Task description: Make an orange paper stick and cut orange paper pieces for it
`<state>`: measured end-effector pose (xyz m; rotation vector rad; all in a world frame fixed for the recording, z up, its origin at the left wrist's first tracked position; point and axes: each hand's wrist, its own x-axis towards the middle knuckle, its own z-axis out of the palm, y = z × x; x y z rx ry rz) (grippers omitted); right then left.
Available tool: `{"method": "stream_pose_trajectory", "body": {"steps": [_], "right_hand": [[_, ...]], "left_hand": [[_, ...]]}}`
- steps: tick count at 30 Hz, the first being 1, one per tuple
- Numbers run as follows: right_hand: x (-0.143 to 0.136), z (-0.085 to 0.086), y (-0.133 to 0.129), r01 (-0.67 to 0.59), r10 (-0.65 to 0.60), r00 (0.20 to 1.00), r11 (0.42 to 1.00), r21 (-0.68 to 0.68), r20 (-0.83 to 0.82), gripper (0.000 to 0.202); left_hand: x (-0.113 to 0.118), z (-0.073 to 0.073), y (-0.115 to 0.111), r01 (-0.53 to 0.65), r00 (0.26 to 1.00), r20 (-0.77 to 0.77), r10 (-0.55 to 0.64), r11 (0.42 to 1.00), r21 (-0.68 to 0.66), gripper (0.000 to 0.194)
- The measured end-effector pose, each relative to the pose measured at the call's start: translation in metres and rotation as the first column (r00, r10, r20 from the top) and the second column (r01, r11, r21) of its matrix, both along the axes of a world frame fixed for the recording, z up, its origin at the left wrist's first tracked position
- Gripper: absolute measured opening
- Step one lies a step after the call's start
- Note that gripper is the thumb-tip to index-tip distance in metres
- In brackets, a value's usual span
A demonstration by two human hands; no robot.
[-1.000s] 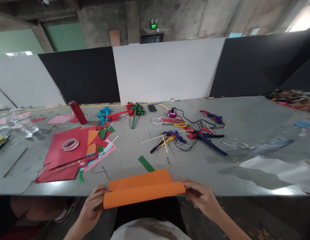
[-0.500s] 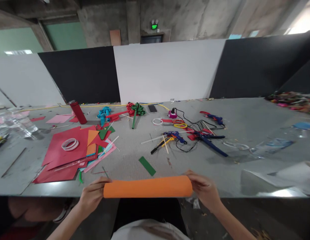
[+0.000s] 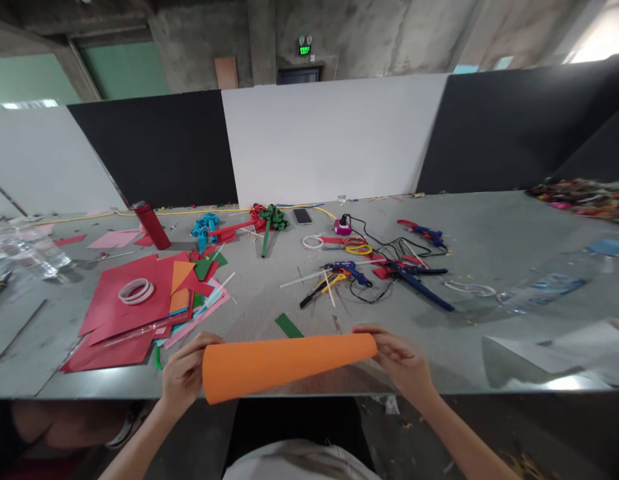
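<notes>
Both our hands are on the orange paper [image 3: 286, 365]. It's rolled into a tapering tube, left end wider than right, held crosswise over the near edge of the table [image 3: 489, 230]. Left hand [image 3: 183, 368] grips the wide end, fingers bent around it; right hand [image 3: 403, 363] pinches the narrow end. Both grips are partly closed, just paper thickness between thumb and fingers as far as we can see. Some fingertips are hidden, so we can't tell how firm the hold is, or whether the tube touches the tabletop.

Nearest clutter: green strip [image 3: 288, 325] just beyond the tube, its near end covered by it. Red sheets [image 3: 109, 313] piled left of our left hand, white tape roll [image 3: 135, 301] on top. Ahead, slightly right: blue glue gun [image 3: 352, 271] against a yellow-and-black cutter [image 3: 325, 287], navy-handled tool [image 3: 428, 293] beside them. Further back, purple plug block [image 3: 342, 228] and phone [image 3: 303, 217]. Far right: curled white sheet [image 3: 596, 350], clear plastic bottle [image 3: 552, 292] lying behind it.
</notes>
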<state>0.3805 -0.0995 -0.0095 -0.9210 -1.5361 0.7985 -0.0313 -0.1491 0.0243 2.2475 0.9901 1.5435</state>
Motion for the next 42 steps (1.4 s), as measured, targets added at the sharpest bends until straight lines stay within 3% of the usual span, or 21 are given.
{"method": "stream_pose_trajectory", "body": {"steps": [6, 9, 12, 15, 19, 21, 26, 32, 36, 38, 42], "right_hand": [[0.003, 0.0, 0.006, 0.017, -0.017, 1.0, 1.0, -0.018, 0.019, 0.027], [0.004, 0.004, 0.006, 0.015, -0.011, 0.999, 0.996, -0.084, 0.045, 0.033], [0.005, 0.009, 0.003, -0.082, 0.097, 0.994, 0.965, -0.248, 0.045, 0.037], [0.005, 0.015, -0.002, -0.151, 0.186, 0.982, 0.882, -0.446, 0.035, 0.045], [0.003, 0.02, -0.007, -0.181, 0.214, 0.977, 0.809, -0.559, -0.007, 0.058], [0.002, 0.02, -0.007, -0.216, 0.233, 0.972, 0.801, -0.558, -0.042, 0.059], [0.003, 0.02, -0.003, -0.234, 0.237, 0.97, 0.85, -0.472, -0.054, 0.05], [0.003, 0.021, -0.003, -0.216, 0.236, 0.972, 0.869, -0.446, -0.012, 0.047], [0.001, 0.02, -0.005, -0.212, 0.224, 0.974, 0.893, -0.398, -0.017, 0.043], [0.0, 0.022, -0.006, -0.223, 0.229, 0.973, 0.911, -0.347, -0.024, 0.038], [-0.001, 0.027, -0.006, -0.273, 0.287, 0.957, 0.94, -0.203, 0.042, 0.03]], "left_hand": [[0.0, 0.007, 0.003, -0.117, 0.992, 0.041, 0.121, 0.99, -0.073, 0.02], [-0.001, 0.01, 0.002, -0.2, 0.979, -0.005, 0.203, 0.96, -0.196, 0.024], [-0.003, 0.009, 0.0, -0.21, 0.978, -0.071, 0.198, 0.884, -0.418, 0.022], [-0.006, 0.006, -0.002, -0.15, 0.987, -0.054, 0.15, 0.76, -0.633, 0.021], [-0.009, 0.008, -0.003, -0.118, 0.99, -0.024, 0.142, 0.705, -0.7, 0.016], [-0.008, 0.012, -0.004, -0.129, 0.988, -0.04, 0.146, 0.677, -0.725, 0.015], [-0.006, 0.021, -0.007, -0.123, 0.987, -0.048, 0.153, 0.526, -0.842, 0.025], [-0.011, 0.02, -0.01, -0.054, 0.991, 0.007, 0.137, 0.436, -0.899, 0.042], [-0.01, 0.021, -0.014, 0.049, 0.987, 0.089, 0.132, 0.283, -0.958, 0.047], [-0.008, 0.021, -0.013, 0.1, 0.974, 0.15, 0.169, 0.271, -0.957, 0.044], [-0.007, 0.016, -0.008, 0.143, 0.944, 0.232, 0.235, 0.345, -0.928, 0.045]]}}
